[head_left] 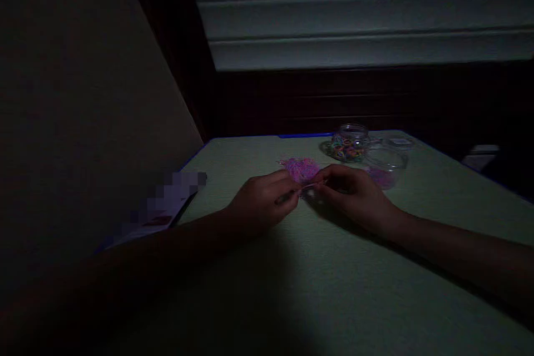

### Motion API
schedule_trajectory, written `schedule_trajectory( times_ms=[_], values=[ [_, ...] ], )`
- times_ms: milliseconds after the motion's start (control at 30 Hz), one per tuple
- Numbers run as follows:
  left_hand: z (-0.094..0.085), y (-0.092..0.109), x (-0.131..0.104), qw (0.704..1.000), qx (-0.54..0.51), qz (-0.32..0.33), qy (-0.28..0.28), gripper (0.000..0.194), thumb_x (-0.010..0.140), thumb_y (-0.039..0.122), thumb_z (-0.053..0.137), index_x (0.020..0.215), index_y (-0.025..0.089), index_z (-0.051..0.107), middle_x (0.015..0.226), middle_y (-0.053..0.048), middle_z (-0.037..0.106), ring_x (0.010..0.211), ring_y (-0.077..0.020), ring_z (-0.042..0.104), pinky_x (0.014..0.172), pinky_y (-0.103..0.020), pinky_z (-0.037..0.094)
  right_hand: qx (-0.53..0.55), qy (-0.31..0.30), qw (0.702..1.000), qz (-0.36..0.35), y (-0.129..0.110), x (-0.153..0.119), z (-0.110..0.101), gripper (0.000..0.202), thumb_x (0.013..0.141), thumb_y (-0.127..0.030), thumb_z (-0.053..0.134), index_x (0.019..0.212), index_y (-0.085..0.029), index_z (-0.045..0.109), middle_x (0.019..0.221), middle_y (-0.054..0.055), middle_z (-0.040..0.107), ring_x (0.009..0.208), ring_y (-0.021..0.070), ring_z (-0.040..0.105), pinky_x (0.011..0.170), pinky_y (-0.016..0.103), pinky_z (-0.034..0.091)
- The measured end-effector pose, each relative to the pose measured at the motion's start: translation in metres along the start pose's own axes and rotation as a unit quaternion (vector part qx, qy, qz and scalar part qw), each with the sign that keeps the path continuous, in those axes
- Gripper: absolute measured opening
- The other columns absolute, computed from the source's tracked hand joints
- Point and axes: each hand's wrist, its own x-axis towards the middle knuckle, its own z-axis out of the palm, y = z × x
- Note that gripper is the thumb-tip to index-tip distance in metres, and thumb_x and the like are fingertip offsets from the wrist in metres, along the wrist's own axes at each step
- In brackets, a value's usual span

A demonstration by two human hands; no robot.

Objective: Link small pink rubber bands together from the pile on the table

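Note:
My left hand [267, 197] and my right hand [354, 192] meet over the middle of the table, both with fingertips pinched. Between them stretches a thin pinkish band [308, 184], gripped at either end; it looks like a small rubber band, though the dim light hides its detail. Just behind the fingers lies a heap of pink and purple bands [301, 168]. Close beyond my right hand, more pinkish bands [380, 177] sit in or beside a clear round container [394, 160].
A clear jar [354, 132] with many-coloured bands stands at the back right of the green table [250, 150]. A clear lid-like piece with a label [399, 143] lies beside it. Papers [167, 208] rest along the left edge, by the wall.

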Motion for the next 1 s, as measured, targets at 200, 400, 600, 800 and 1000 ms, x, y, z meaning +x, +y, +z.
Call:
schedule_trajectory(
  times_ms=[200,400,600,800,1000],
  values=[
    [-0.0007,0.0,0.0017,1.0,0.008,0.008,0.004,0.017,0.081,0.02,0.044,0.085,0.014,0.059,0.074,-0.003,0.054,0.066,-0.0089,0.048,0.059,-0.019,0.039,-0.011,-0.002,1.0,-0.009,0.002,0.0001,-0.002,0.008,0.073,-0.022,0.054,0.078,-0.016,0.058,0.072,0.001,0.06,0.064,0.0111,0.054,0.06,0.023,0.043],
    [-0.0013,0.0006,0.0021,1.0,0.014,0.011,0.005,0.017,0.081,0.019,0.044,0.084,0.014,0.059,0.075,-0.003,0.055,0.066,-0.009,0.049,0.057,-0.02,0.039,-0.021,-0.006,1.0,-0.007,0.0008,-0.0002,-0.0024,0.008,0.073,-0.022,0.054,0.077,-0.016,0.058,0.072,0.002,0.06,0.064,0.0116,0.054,0.06,0.024,0.044],
    [-0.001,0.0003,0.0021,1.0,0.016,0.019,0.008,0.016,0.081,0.019,0.044,0.084,0.014,0.059,0.075,-0.003,0.055,0.066,-0.009,0.049,0.058,-0.02,0.039,-0.018,-0.007,1.0,-0.008,0.0011,0.0005,-0.0017,0.005,0.072,-0.017,0.054,0.076,-0.015,0.056,0.072,0.001,0.059,0.065,0.0111,0.054,0.06,0.024,0.043],
    [-0.0014,0.0003,0.0021,1.0,0.015,0.016,0.01,0.016,0.081,0.019,0.045,0.084,0.014,0.059,0.075,-0.004,0.055,0.066,-0.0091,0.049,0.058,-0.02,0.04,-0.058,-0.023,0.997,-0.04,0.0004,-0.0025,-0.0016,0.011,0.073,-0.022,0.056,0.083,-0.016,0.055,0.075,0.001,0.057,0.064,0.0098,0.051,0.057,0.021,0.042],
    [-0.0001,-0.0007,0.0015,1.0,0.012,0.017,0.006,0.016,0.081,0.019,0.045,0.084,0.014,0.059,0.074,-0.003,0.055,0.067,-0.0095,0.05,0.059,-0.02,0.04,-0.12,-0.036,0.989,-0.077,-0.0004,-0.007,-0.0031,0.023,0.069,-0.029,0.062,0.087,-0.017,0.053,0.077,-0.001,0.054,0.062,0.0094,0.048,0.054,0.021,0.04]
  ],
)
